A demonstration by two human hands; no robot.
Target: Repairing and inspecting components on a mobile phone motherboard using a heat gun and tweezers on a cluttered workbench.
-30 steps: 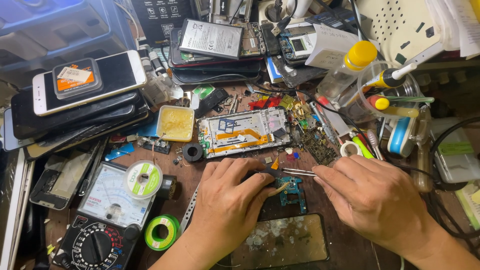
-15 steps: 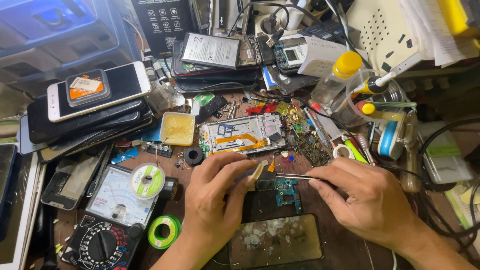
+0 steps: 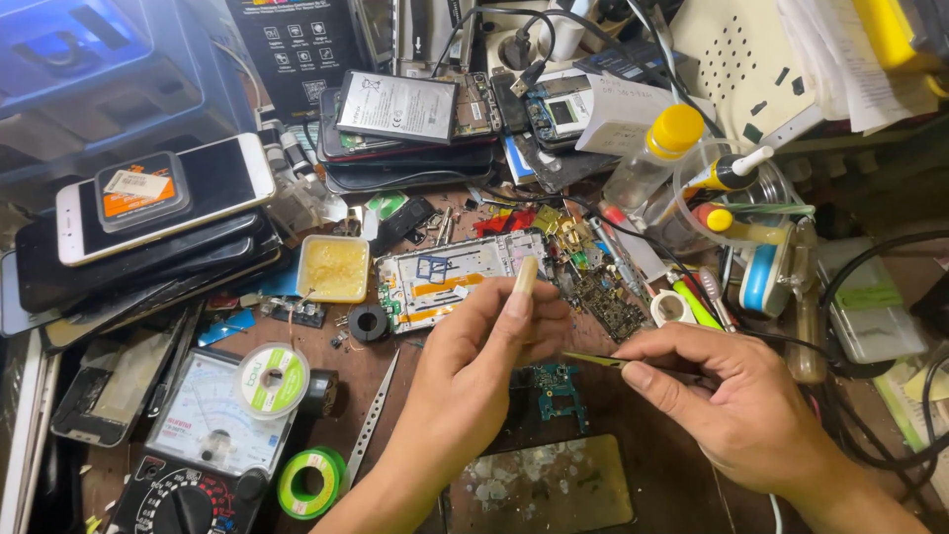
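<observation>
My left hand (image 3: 474,371) is raised above the bench with its fingers curled; a long thumbnail sticks up, and whether it pinches a small part I cannot tell. My right hand (image 3: 727,396) pinches thin metal tweezers (image 3: 593,360) whose tips point left toward the left hand. Below both hands lies a small blue circuit board (image 3: 559,384) on a dark mat. An opened phone frame (image 3: 450,277) with orange flex strips lies just beyond the left hand.
Stacked phones (image 3: 158,232) fill the left. An analog multimeter (image 3: 203,435), solder spools (image 3: 272,379), a yellow flux tub (image 3: 334,267), spare tweezers (image 3: 374,415) and a scratched glass plate (image 3: 539,489) surround the hands. Bottles (image 3: 657,148) and cables crowd the right.
My left hand has lifted off the board and turned its thumb upward. The right hand with the tweezers has shifted slightly right and away from the board.
</observation>
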